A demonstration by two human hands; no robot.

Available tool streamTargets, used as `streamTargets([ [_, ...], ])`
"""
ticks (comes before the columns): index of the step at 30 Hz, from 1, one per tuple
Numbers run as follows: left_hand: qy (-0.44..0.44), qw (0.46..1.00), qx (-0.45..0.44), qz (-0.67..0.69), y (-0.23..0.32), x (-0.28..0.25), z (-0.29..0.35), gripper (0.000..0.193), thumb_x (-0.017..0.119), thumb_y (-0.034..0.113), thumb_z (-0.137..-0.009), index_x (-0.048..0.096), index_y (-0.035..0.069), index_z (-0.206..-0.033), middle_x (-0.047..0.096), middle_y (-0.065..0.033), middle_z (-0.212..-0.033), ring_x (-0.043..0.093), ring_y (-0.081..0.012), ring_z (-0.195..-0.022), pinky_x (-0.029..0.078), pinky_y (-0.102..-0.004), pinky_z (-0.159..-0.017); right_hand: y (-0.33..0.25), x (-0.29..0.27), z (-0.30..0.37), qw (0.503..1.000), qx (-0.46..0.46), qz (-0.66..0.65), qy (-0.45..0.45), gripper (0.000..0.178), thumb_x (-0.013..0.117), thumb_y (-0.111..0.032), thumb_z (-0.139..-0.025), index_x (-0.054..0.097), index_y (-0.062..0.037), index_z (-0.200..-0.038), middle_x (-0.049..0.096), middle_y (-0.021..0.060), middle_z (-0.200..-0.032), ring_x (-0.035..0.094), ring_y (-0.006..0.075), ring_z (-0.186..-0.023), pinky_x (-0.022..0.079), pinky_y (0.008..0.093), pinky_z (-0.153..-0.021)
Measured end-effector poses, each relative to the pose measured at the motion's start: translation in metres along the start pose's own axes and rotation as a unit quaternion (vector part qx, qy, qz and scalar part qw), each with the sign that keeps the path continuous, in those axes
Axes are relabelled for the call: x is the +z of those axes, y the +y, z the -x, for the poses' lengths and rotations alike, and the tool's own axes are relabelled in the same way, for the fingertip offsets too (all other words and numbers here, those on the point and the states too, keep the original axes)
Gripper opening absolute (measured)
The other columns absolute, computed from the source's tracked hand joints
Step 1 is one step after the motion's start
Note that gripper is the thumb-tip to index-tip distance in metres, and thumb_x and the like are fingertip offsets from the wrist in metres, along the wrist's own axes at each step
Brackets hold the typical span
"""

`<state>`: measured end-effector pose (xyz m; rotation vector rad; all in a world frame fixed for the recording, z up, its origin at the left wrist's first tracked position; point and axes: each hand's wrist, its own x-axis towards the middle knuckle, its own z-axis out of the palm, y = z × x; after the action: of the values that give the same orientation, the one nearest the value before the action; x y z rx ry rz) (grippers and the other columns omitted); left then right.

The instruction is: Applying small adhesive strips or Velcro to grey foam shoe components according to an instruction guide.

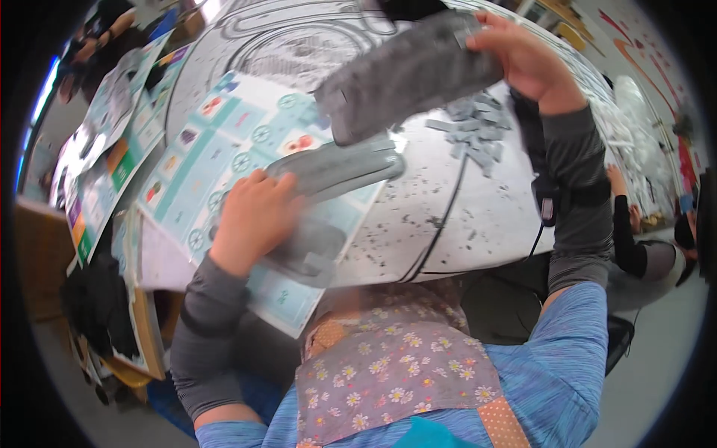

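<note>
My right hand (515, 63) is closed on one end of a dark grey, fuzzy oblong fabric pad (411, 78), lifted above the table. A lighter grey folded pad (343, 168) lies below it over a teal-and-white printed sheet (187, 149). The fingers of my left hand (258, 213) curl over that pad's near-left end, though the hand is partly smeared by motion. Beside its palm, another grey pad (310, 250) is blurred; whether the left hand touches it I cannot make out.
Small grey strips (478, 127) are heaped on the white table (478, 216), which has dark specks. A black cable (444, 216) crosses to its front edge. More printed sheets (116, 160) hang at the left. White plastic bundles (638, 127) and another person's arm (624, 224) are at the right.
</note>
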<state>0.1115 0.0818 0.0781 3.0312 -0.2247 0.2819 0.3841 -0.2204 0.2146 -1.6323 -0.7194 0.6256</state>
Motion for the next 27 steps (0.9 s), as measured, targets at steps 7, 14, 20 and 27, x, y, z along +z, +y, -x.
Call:
streamTargets([
  [7, -0.025, 0.999, -0.024, 0.011, 0.012, -0.010, -0.007, 0.025, 0.064, 0.021, -0.085, 0.060, 0.003, -0.101, 0.062, -0.0134, -0.080, 0.058, -0.0344, -0.085, 0.046, -0.0446, -0.075, 0.068, -0.051, 0.148, 0.974, 0.046, -0.143, 0.170, 0.042, 0.063, -0.006, -0.086, 0.052, 0.0014, -0.126, 0.063, 0.0083, -0.114, 0.063, 0.0165, -0.104, 0.052, 0.0325, -0.093],
  [14, -0.056, 0.996, -0.064, 0.026, 0.021, -0.018, -0.012, 0.024, 0.063, 0.021, -0.085, 0.061, 0.004, -0.102, 0.065, -0.0121, -0.083, 0.059, -0.0333, -0.088, 0.047, -0.0450, -0.077, 0.136, -0.075, 0.289, 0.824, -0.090, -0.363, 0.426, 0.043, 0.058, -0.003, -0.088, 0.052, -0.0002, -0.130, 0.062, 0.0114, -0.126, 0.059, 0.0254, -0.117, 0.044, 0.0416, -0.106],
  [20, -0.055, 0.998, -0.044, 0.001, 0.023, -0.016, -0.014, 0.023, 0.063, 0.021, -0.086, 0.060, 0.005, -0.103, 0.064, -0.0120, -0.084, 0.058, -0.0333, -0.088, 0.045, -0.0437, -0.077, 0.189, -0.103, 0.326, 0.618, -0.174, -0.403, 0.652, 0.040, 0.061, 0.002, -0.085, 0.055, -0.0019, -0.125, 0.062, 0.0119, -0.124, 0.059, 0.0287, -0.113, 0.047, 0.0435, -0.099],
  [27, -0.089, 0.994, -0.061, -0.009, 0.028, -0.017, -0.014, 0.026, 0.062, 0.020, -0.089, 0.058, 0.003, -0.107, 0.066, -0.0146, -0.091, 0.058, -0.0347, -0.088, 0.046, -0.0446, -0.078, 0.228, -0.107, 0.300, 0.537, -0.193, -0.458, 0.682, 0.039, 0.063, 0.003, -0.082, 0.054, -0.0043, -0.120, 0.059, 0.0072, -0.116, 0.057, 0.0234, -0.105, 0.045, 0.0395, -0.092],
])
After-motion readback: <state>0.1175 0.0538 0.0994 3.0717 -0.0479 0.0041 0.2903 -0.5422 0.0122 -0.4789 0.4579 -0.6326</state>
